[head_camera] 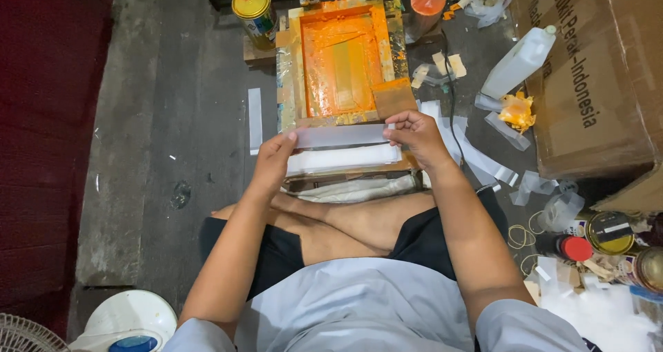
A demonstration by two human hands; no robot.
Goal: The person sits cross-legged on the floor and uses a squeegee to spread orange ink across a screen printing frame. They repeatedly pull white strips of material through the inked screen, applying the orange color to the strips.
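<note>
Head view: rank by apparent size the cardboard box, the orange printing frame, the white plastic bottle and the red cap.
1. cardboard box, though cropped
2. orange printing frame
3. white plastic bottle
4. red cap

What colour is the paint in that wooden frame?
Orange, all over the frame, seen from the head camera.

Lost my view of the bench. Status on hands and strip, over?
Left hand and right hand pinch the ends of a clear strip, held level. Orange-stained frame just beyond, strip stack below. Nothing between.
</note>
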